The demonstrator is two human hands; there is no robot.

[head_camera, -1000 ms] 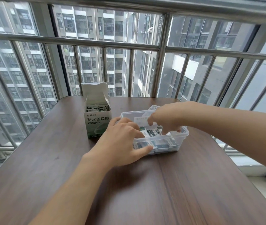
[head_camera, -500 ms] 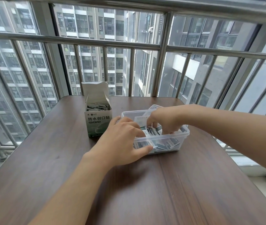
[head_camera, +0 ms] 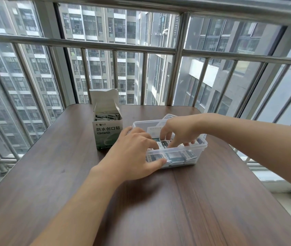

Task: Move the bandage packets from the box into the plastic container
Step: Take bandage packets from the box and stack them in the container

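**Both hands at container, packets in box and tub**

Head view only:

- Plastic container (head_camera: 202, 148): clear, rectangular, rounded corners, thick rim. Sits on dark wood-grain table (head_camera: 158, 210), right of centre, just beside box. Clear lid (head_camera: 166, 116) behind far edge, mostly hidden by right wrist.
- Bandage packets (head_camera: 176, 156) in container: small flat sachets, dark teal/black w/ white panels and print too small to read. Piled loosely, overlapping, seen through near wall and from above. One larger pale sheet w/ faint print leaning at far side inside.
- Box (head_camera: 106, 135): upright white-and-green carton, top flap open and standing up at back, Chinese print on front. More packets (head_camera: 107, 116) inside, stacked on edge, tops just below opening. Same dark/white look.
- Left hand (head_camera: 135, 155): at container's near-left corner. Thumb stretched along near wall, touching it; fingers bent over rim w/ tips inside, among packets. Grip on any packet: cannot tell, tips hidden by knuckles.
- Right hand (head_camera: 178, 130): reaching in from right over far rim, fingers curled downward into pile, tips touching packets. Looks like pinching, but actual hold on a sachet not clear.
- Behind table: steel railing (head_camera: 178, 50), glass, tall apartment blocks outside.
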